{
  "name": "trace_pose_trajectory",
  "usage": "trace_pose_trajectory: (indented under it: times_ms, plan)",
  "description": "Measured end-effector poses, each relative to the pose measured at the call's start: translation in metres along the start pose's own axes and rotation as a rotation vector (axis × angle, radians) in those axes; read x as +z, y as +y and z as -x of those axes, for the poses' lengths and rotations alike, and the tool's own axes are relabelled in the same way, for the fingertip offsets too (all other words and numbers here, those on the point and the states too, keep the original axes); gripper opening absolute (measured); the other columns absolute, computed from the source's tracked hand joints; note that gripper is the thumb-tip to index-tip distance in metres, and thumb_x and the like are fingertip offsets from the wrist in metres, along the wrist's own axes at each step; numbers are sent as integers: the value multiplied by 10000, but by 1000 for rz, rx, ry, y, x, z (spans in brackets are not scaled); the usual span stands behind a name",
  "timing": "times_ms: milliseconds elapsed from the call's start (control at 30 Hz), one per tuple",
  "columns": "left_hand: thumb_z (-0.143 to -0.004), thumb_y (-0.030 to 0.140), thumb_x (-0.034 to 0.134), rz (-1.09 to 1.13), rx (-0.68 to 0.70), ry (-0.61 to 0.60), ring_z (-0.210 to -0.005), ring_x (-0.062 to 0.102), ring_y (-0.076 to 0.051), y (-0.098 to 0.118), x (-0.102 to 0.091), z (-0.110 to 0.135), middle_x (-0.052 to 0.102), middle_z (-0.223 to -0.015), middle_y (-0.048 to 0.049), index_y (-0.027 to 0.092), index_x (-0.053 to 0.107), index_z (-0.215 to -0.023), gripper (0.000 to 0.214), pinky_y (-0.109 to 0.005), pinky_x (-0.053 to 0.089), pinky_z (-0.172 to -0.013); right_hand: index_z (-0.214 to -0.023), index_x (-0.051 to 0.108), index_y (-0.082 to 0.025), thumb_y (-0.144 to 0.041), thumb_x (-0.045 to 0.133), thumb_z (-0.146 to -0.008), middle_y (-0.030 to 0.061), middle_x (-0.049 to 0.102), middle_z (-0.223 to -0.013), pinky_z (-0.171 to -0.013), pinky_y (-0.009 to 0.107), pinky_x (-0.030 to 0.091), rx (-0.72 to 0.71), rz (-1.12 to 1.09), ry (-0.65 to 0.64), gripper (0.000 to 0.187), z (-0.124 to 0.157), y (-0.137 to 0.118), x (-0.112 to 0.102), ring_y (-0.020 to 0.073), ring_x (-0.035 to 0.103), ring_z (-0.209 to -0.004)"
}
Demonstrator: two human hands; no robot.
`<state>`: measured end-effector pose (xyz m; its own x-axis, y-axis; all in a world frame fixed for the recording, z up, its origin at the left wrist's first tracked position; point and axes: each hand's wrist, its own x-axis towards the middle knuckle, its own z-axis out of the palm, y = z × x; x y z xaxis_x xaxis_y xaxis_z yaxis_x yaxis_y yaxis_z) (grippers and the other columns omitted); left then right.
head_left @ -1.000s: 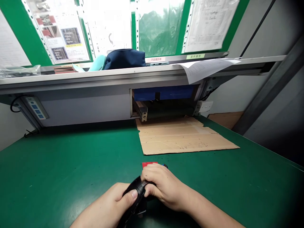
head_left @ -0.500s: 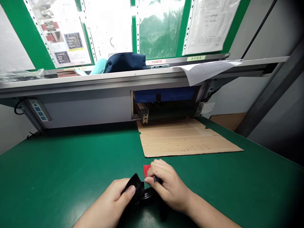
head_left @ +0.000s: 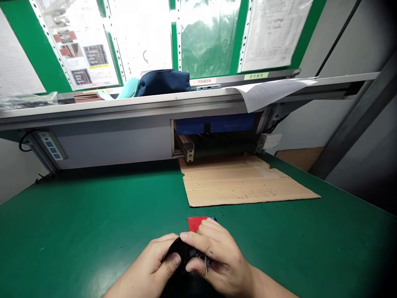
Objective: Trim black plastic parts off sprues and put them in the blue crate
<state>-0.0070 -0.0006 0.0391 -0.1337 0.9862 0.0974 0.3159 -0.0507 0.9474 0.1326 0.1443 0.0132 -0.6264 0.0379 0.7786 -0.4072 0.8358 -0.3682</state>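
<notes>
The black curved piece [head_left: 181,250], its exact kind hidden by the fingers, was off the table and held between both hands, not set down. The left hand [head_left: 149,265] wrapped it from below with the thumb on top, and the right hand [head_left: 225,260] closed over it, pinching a small metal part [head_left: 206,265] at its edge. A red card [head_left: 194,224] lay just beyond the right fingers on the green work table [head_left: 77,231], below a cardboard sheet [head_left: 248,184].

A green-topped bench [head_left: 77,231] ran back to a white metal shelf [head_left: 93,108] carrying a navy pouch [head_left: 163,83]. Behind it, green-framed window panels [head_left: 207,37] hung with papers glowed bright; a power strip [head_left: 52,145] sat under the shelf's left end, beside a pale grey wall [head_left: 297,124] on the right.
</notes>
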Motion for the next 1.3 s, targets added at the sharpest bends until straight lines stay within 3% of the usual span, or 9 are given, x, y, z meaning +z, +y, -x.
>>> trace_pose_trajectory:
  times_ms: [100, 267, 400, 500, 600, 767, 933, 1067, 1300]
  plan:
    - [-910, 586, 417, -15, 7, 6, -914, 552, -212, 0, 0, 0, 651, -1080, -57, 234, 671, -1123, 484, -252, 417, -850, -1259, 538, -220, -384, 531, -1006, 4, 524, -717, -644, 295, 321, 17, -46, 30, 301, 0, -3, 2, 153, 433, -633]
    - [-930, 554, 387, -75, -30, -23, -826, 519, -202, -5, -1, -1, 597, -887, -58, 176, 658, -904, 466, -248, 408, -758, -1051, 607, -192, -335, 618, -964, -12, 505, -682, -637, 284, 313, 55, -81, 63, 167, -3, -6, -1, 136, 419, -604]
    - [-950, 491, 386, -56, 8, -66, -840, 503, -195, -12, -1, -5, 554, -893, -56, 160, 601, -893, 399, -252, 393, -778, -861, 585, -176, -434, 594, -965, -10, 486, -668, -647, 288, 300, 82, -42, 54, 278, -6, -6, -4, 139, 410, -615]
    - [-932, 546, 386, -53, 9, -67, -842, 497, -201, -12, -1, -4, 550, -881, -55, 166, 600, -852, 443, -261, 394, -785, -909, 589, -182, -521, 592, -942, -2, 494, -696, -645, 292, 289, 114, 12, 45, 340, -6, -5, -5, 150, 407, -633]
    - [-891, 625, 406, -63, -94, -35, -908, 493, -227, -10, -1, 0, 567, -904, -64, 170, 601, -836, 498, -281, 394, -826, -962, 585, -190, -593, 559, -929, 6, 496, -730, -651, 297, 289, 133, 51, 37, 405, -5, -3, -5, 161, 404, -654]
    - [-866, 656, 434, 103, -310, -99, -801, 528, -194, -14, 1, 7, 569, -894, -67, 147, 562, -948, 532, -294, 427, -748, -1095, 559, -206, -752, 287, -922, 48, 529, -875, -715, 327, 321, 253, 6, -85, 634, -3, -1, -5, 201, 442, -769]
    - [-835, 692, 461, 268, -261, -199, -678, 495, -145, -20, 7, 7, 526, -790, -42, 125, 554, -935, 583, -247, 386, -627, -1054, 560, -210, -767, 230, -916, 38, 500, -900, -754, 338, 338, 320, -75, -174, 662, -6, -6, -5, 201, 434, -806]
    - [-862, 653, 459, 234, -266, -163, -695, 494, -146, -20, 7, 8, 531, -805, -42, 137, 513, -909, 520, -252, 399, -644, -1042, 554, -208, -767, 200, -918, 35, 484, -908, -769, 345, 346, 347, -97, -195, 672, -9, -10, -5, 200, 428, -812]
    - [-871, 667, 409, 174, -250, -230, -677, 424, -137, -6, 3, 4, 482, -755, -17, 143, 521, -881, 535, -239, 340, -620, -911, 539, -198, -763, 138, -921, 28, 490, -849, -755, 347, 336, 372, -32, -205, 693, -9, -11, -4, 196, 419, -774]
